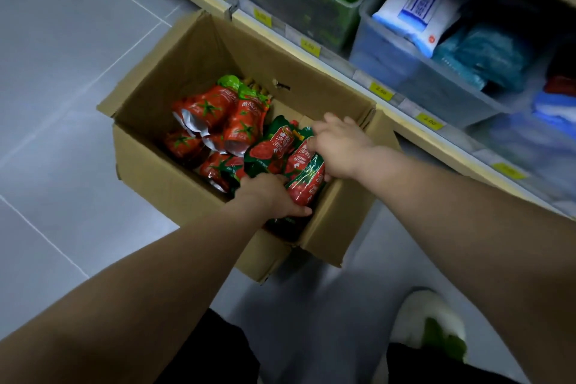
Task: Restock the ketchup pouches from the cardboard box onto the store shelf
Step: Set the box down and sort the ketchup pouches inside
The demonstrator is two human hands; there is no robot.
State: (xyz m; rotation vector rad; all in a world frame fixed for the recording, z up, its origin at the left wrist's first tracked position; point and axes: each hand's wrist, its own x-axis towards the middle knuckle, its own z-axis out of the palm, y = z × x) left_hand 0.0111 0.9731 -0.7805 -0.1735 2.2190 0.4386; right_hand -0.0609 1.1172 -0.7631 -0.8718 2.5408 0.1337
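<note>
An open cardboard box (162, 171) stands on the floor against the shelf base. It holds several red and green ketchup pouches (218, 115). Both my hands are inside the box at its near right corner. My left hand (268, 196) grips the lower end of a small bundle of dark green and red ketchup pouches (304, 179). My right hand (338, 146) grips the same bundle from the right side, fingers reaching over the pouch tops. The fingertips of both hands are partly hidden by the pouches.
The store shelf (405, 121) runs diagonally at the upper right, with yellow price tags on its edge. Clear plastic bins (436, 93) on it hold green, white and blue packets. Grey tiled floor (62, 72) lies to the left. My white and green shoe (430, 321) is at the bottom.
</note>
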